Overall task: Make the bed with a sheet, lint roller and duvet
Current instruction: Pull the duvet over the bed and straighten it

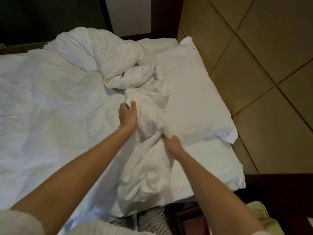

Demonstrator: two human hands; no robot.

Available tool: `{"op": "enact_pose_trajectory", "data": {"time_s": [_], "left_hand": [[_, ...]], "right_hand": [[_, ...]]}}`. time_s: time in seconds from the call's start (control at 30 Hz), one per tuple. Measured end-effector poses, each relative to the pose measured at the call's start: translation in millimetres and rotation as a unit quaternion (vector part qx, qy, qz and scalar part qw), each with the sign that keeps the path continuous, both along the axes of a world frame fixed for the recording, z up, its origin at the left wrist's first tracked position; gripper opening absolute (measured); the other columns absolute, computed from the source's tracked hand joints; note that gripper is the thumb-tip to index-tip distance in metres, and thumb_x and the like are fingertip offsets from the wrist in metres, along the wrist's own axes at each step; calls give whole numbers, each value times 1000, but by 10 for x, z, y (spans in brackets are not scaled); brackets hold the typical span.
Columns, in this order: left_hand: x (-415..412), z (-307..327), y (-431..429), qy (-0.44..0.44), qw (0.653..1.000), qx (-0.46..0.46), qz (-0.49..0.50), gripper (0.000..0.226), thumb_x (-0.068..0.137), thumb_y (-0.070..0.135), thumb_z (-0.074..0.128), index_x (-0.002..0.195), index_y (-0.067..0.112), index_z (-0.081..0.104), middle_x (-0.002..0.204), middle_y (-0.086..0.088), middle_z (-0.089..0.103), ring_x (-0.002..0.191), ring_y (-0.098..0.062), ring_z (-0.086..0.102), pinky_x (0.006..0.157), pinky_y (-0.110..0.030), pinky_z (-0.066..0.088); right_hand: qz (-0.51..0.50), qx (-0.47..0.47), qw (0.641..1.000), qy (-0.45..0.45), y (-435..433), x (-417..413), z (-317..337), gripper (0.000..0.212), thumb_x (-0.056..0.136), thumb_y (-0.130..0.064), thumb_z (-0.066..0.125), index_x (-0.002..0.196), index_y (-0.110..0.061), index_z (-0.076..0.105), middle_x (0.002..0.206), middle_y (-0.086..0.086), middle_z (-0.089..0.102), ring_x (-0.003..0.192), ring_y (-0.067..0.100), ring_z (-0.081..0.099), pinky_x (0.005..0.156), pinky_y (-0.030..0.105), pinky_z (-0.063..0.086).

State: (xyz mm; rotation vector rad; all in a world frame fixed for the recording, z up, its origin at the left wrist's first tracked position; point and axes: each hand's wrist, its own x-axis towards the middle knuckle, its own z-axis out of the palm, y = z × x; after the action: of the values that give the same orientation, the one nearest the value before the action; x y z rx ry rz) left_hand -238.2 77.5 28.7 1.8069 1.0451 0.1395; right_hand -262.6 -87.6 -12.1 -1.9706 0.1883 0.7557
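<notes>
Head view: both arms outstretched; left hand (127, 114) grips bunched duvet (147, 106), right hand (171, 141) pinches it.

Worn: pale cream top (88, 228), short sleeve (18, 223) on left arm, forearms bare. Trousers (152, 221): fine grey-white stripes. Also bare: left hand (127, 114), right hand (172, 143).
</notes>
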Motion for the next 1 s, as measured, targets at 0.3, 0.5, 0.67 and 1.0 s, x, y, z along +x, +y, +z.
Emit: {"op": "enact_pose_trajectory", "data": {"time_s": [0.3, 0.5, 0.67, 1.0], "left_hand": [[-1165, -105, -889, 31, 871, 95, -480, 64, 94, 35, 46, 148, 11, 20, 138, -17, 45, 124, -33, 46, 99, -39, 40], [-1191, 368, -386, -115, 935, -111, -316, 31, 94, 17, 52, 123, 6, 57, 114, -4, 60, 110, -15, 55, 75, -7, 42], [-1147, 431, -345, -100, 944, -102, -298, 37, 97, 38, 44, 123, 14, 54, 120, -5, 60, 111, -19, 56, 88, -24, 45], [-1229, 299, -1993, -100, 869, -41, -483, 36, 101, 25, 35, 128, 5, 50, 127, -12, 57, 117, -24, 52, 82, -18, 33]], "right_hand": [[-136, -2, 990, -48, -240, -238, 845, 13, 91, -9, 56, 84, -1, 63, 83, 11, 59, 81, 20, 55, 61, 22, 45], [-59, 84, 995, -4, -682, -799, 1070, 40, 99, -39, 40, 137, -28, 39, 123, -7, 48, 111, 11, 47, 90, 22, 37], [62, 77, 986, 131, -561, -1152, 798, 47, 98, -29, 47, 141, -17, 33, 134, 0, 47, 124, 22, 48, 94, 27, 43], [-186, -94, 978, 32, -2066, -1255, 484, 23, 86, 3, 47, 69, -10, 53, 72, 8, 52, 70, 19, 47, 56, 25, 34]]}}
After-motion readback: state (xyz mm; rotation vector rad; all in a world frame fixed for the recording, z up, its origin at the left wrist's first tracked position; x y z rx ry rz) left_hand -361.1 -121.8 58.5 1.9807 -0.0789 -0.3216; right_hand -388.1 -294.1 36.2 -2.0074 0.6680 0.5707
